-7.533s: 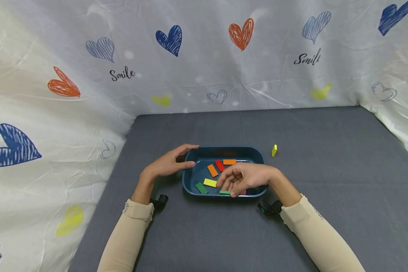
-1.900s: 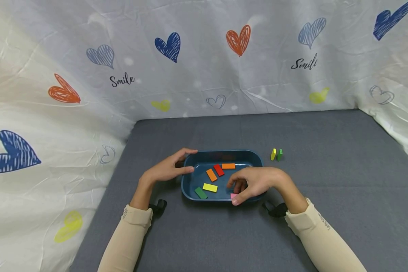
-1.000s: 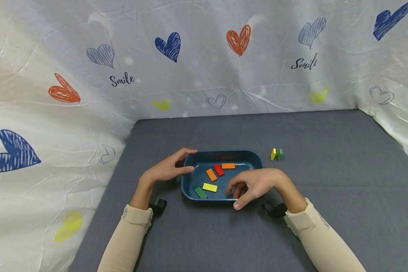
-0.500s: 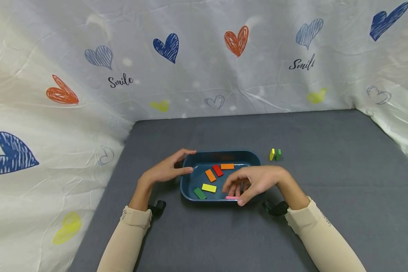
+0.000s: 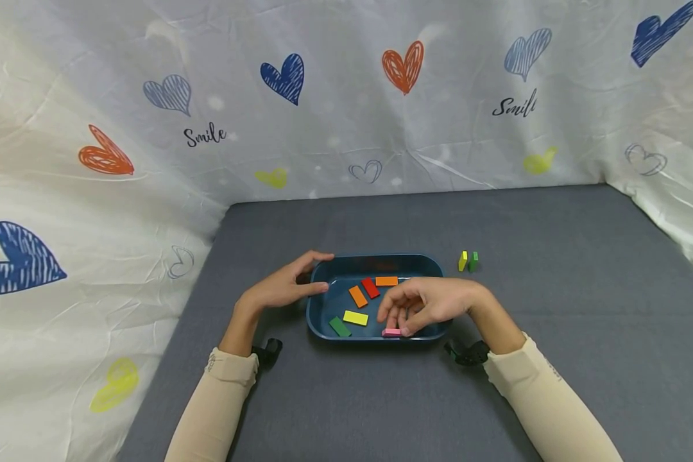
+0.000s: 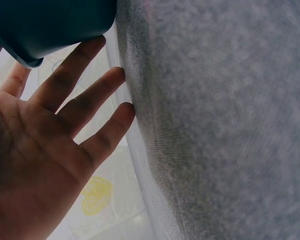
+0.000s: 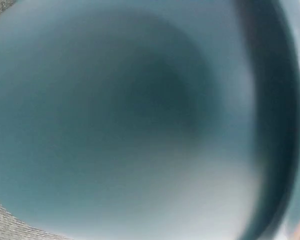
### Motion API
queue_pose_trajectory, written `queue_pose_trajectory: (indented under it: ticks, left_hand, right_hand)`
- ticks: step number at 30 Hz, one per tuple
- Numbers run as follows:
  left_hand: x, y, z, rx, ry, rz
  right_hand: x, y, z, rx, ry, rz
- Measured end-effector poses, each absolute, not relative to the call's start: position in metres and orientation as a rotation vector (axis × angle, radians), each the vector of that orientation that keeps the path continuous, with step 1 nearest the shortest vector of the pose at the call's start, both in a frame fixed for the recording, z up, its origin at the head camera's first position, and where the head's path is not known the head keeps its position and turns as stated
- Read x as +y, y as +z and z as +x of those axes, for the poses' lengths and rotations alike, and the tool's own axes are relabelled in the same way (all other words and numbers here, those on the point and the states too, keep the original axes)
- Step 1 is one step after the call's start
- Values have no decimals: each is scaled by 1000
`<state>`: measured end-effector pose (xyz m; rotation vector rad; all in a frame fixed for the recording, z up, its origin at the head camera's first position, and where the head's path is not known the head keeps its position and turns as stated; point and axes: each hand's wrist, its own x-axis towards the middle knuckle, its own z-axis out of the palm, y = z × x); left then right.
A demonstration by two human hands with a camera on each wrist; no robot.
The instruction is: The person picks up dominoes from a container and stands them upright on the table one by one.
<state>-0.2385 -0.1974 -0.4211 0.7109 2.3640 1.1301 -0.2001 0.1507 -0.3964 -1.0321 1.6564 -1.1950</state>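
In the head view, a dark blue tray (image 5: 375, 260) sits on the table. My left hand (image 5: 285, 282) rests at its left end, thumb over the rim. The left wrist view shows the left hand (image 6: 45, 145) with straight, spread fingers, the index fingertip near the tray's underside (image 6: 55, 25). My right hand (image 5: 430, 303) reaches into the tray's front right and pinches a pink domino (image 5: 391, 332) near the front wall. A yellow domino (image 5: 462, 260) and a green domino (image 5: 474, 261) stand upright behind the tray's right end. The right wrist view is filled by the blurred tray wall (image 7: 115, 125).
Inside the tray lie a flat yellow domino (image 5: 355, 317), a flat green domino (image 5: 339, 326), a red domino (image 5: 370, 287) and two orange dominoes, one slanted (image 5: 358, 296). Grey cloth (image 5: 554, 269) covers the table. A printed curtain (image 5: 335, 115) hangs behind.
Since the oldest frame, a green domino has come to stand beside the upright yellow one. The pink domino, lying at the front wall, has been tipped up and is now between my right fingers.
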Motion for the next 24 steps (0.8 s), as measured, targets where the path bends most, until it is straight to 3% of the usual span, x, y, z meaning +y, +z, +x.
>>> queue_pose_trajectory:
  ticks: [15, 24]
  left_hand:
    - [-198, -420, -238, 2356, 1132, 722]
    - [-198, -421, -238, 2360, 1125, 713]
  right_hand:
    - [153, -400, -204, 1635, -1196, -1035]
    - [186, -386, -210, 1764, -1325, -1140]
